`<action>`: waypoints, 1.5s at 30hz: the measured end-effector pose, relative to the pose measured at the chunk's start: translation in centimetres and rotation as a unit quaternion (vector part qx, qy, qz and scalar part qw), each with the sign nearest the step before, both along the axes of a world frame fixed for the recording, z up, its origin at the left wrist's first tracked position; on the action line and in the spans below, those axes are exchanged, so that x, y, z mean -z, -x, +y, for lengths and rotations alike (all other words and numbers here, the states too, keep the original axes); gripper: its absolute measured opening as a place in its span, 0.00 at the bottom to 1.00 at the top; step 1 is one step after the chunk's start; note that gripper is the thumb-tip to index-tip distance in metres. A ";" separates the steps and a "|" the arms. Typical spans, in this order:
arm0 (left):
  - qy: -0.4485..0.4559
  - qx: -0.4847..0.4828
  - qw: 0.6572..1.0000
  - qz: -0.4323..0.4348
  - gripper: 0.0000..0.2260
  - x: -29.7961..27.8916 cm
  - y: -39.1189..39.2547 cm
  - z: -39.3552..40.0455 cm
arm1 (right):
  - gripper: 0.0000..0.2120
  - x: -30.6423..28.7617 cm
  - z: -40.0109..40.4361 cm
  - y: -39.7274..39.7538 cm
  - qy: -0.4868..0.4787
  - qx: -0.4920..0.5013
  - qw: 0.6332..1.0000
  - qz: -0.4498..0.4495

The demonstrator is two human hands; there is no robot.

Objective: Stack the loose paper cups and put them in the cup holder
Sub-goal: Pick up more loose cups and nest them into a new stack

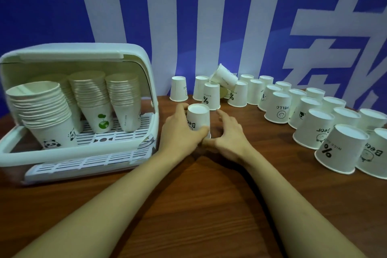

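Upturned cup caught between both hands at mid-table, mouth down, long axis upright, base toward the camera. Left hand wrapped round its left wall, thumb across the front near the rim, fingers curled behind. Right hand just to the cup's right, fingers spread and arched, thumb meeting the left thumb at the rim; actual contact with the cup wall hard to make out, possibly only the thumb. Left hand plainly the nearer and the one with hold.

Directly beyond the hands, a second upturned cup marked "%", close behind the held one, then a tilted cup leaning on its neighbours against the backdrop. Off to the right of the right hand, loose cups in a crowded band, all mouth down, curving from the backdrop toward the near right edge of the table.

To the left of the left hand, holder with lid up and open side facing the hands; stacks leaning inside on the slatted rack, mouths up. Holder's right wall just beside the left wrist.

Likely next: lift straight up, then over onto the "%" cup behind, a short forward move. Open wood toward the person, ample room for both forearms; tight quarters only rightward among the loose cups and leftward at the holder's wall.
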State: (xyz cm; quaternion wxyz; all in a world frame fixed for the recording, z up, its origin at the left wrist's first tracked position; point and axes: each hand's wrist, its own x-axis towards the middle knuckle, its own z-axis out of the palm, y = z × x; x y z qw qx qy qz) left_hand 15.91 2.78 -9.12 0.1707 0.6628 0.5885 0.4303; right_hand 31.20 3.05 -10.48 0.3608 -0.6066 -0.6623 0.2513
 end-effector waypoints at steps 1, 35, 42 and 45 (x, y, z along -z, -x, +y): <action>-0.005 -0.010 1.000 -0.002 0.33 0.1 0.1 -0.3 | 0.55 0.0 0.0 0.1 0.005 -0.015 0.999 -0.049; 0.018 -0.026 0.999 -0.008 0.34 2.6 0.5 1.1 | 0.21 -1.7 8.3 -1.5 -0.333 0.177 0.917 0.127; -0.019 0.038 0.988 0.151 0.43 1.6 -0.4 0.1 | 0.15 -5.0 2.6 -3.7 -0.359 0.122 0.892 0.245; -0.040 0.093 0.994 0.050 0.50 2.0 -0.4 0.1 | 0.18 -4.3 2.2 -3.9 -0.334 0.104 0.910 0.220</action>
